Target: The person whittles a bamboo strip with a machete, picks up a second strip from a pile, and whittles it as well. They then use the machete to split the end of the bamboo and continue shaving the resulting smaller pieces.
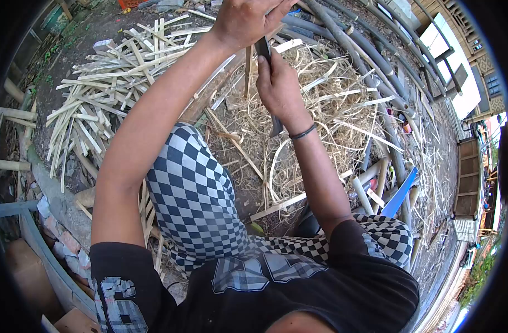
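Right hand (280, 89) is closed around a dark knife-like tool (262, 47), thumb laid along it; one end sticks up past the fingers toward the other hand, the other pokes out below the palm near the wrist. Black wristband (304, 132) on that wrist. Left hand (245, 22) is at the top edge, partly cut off, above and left of the right one, bent at the wrist with fingers pointing right; cannot tell whether it pinches anything, fingertips out of frame. A thin wooden strip (248, 72) stands near upright just below the left hand, left of the tool; its upper end is hidden, so contact with the hand is unclear. Loose curly shavings (331, 83) cover the ground behind and right of the right hand, some long pale strips among them. Large heap of cut strips (120, 72) lies left of the left forearm, criss-crossed. Long poles (376, 55) lie at upper right, beyond the shavings. Blue blade-shaped piece (399, 194) is at right, near the knee in checkered trousers (193, 194). Black shirt (298, 294) fills bottom.
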The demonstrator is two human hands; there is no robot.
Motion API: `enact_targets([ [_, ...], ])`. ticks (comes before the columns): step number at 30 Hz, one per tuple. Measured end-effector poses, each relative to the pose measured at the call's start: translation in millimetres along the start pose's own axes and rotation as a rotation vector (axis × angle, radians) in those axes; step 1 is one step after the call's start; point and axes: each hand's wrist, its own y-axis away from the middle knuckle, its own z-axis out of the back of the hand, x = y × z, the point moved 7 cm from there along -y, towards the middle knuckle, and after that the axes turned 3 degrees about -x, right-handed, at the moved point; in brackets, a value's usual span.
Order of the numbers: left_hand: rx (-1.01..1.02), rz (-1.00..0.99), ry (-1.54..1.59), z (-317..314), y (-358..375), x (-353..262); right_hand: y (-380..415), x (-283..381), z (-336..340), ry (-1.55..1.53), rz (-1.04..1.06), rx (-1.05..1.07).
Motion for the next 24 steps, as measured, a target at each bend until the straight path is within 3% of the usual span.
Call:
enact_targets([
  [2,-0.008,0.021,0.004,2,-1,5,11,-16,-16,-0.1,-0.069,-0.15],
  [3,-0.024,0.047,0.014,5,2,4,27,-62,-56,-0.007,-0.183,0.017],
  [5,-0.011,0.055,0.006,7,7,4,38,-99,-71,0.097,-0.104,0.084],
  [9,0.015,0.101,-0.03,14,7,9,31,-84,-58,0.151,-0.222,0.204],
  [12,0.011,0.02,-0.051,12,12,18,14,-68,-45,-0.052,-0.314,0.235],
  [15,0.043,0.068,-0.062,16,9,10,1,5,-6,-0.045,-0.004,0.062],
  [18,0.066,0.061,-0.036,18,5,3,11,7,-14,-0.149,-0.032,-0.094],
  [21,0.072,0.073,-0.09,25,18,5,41,-92,-74,0.027,-0.21,0.102],
  [24,0.133,0.104,-0.048,27,15,4,33,-90,-75,0.175,-0.233,0.211],
])
